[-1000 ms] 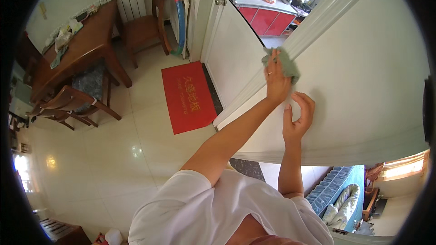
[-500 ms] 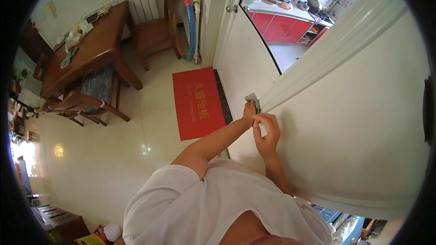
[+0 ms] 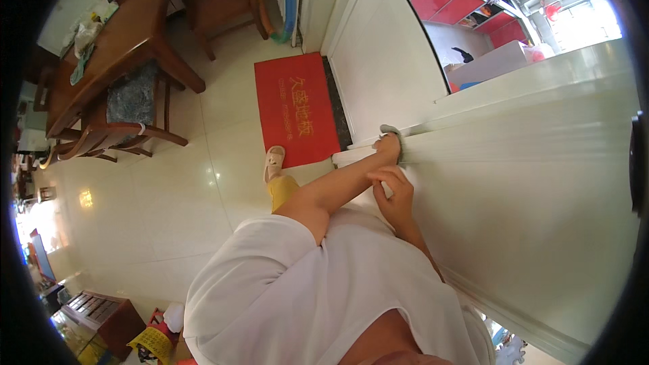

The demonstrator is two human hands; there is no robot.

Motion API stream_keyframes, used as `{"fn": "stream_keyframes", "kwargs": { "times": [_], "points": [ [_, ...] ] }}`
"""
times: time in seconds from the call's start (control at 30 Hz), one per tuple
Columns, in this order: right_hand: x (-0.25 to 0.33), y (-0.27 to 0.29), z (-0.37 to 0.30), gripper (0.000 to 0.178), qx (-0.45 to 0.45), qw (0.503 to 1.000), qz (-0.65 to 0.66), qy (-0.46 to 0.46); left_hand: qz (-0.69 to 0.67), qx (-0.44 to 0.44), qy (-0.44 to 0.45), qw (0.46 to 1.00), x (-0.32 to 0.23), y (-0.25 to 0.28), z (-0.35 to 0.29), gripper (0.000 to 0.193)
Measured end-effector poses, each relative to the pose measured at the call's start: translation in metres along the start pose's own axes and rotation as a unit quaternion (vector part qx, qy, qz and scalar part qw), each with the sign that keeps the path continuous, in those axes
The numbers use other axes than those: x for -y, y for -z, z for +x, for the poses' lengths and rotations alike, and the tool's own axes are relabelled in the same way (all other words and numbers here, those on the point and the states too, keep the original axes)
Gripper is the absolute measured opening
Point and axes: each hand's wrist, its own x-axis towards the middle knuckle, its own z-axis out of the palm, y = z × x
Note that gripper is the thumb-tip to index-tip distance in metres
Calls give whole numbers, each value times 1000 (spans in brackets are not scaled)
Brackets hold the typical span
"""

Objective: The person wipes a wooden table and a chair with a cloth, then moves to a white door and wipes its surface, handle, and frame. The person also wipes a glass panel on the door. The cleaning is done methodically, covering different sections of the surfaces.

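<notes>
My left hand (image 3: 387, 143) is closed on a grey-green cloth (image 3: 397, 136) and presses it against the white door frame (image 3: 466, 136). The cloth's edges show around the fingers; the rest is hidden beneath the hand. Just nearer to me, my right hand (image 3: 395, 197) hovers beside my left forearm with loosely curled fingers. Its thumb stands apart from the fingers, and I see nothing in it. A broad white surface (image 3: 527, 230) extends to the right of both hands.
A red mat (image 3: 287, 108) with gold lettering lies by the doorway, with my slippered foot (image 3: 274, 162) at its near edge. Left stand a wooden table (image 3: 128, 34) and chairs (image 3: 223, 0). Beyond the white door panel (image 3: 378, 54) are red kitchen cabinets (image 3: 460, 10).
My left hand and the cloth have shifted slightly right along with my body. The view has tilted and moved, showing more of the kitchen and its window. My slippered foot has come into view.
</notes>
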Motion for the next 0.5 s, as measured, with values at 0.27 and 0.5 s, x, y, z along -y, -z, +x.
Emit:
{"fn": "stream_keyframes", "kwargs": {
  "times": [0.27,0.5],
  "points": [
    [-2,-52,83,16,-81,996,-23,-29,-339,255,-158,891,10,91,-3,33],
    [-55,-113,125,35,-70,983,-107,-130,-538,268,109,792,-1,251,11,35]
  ]
}}
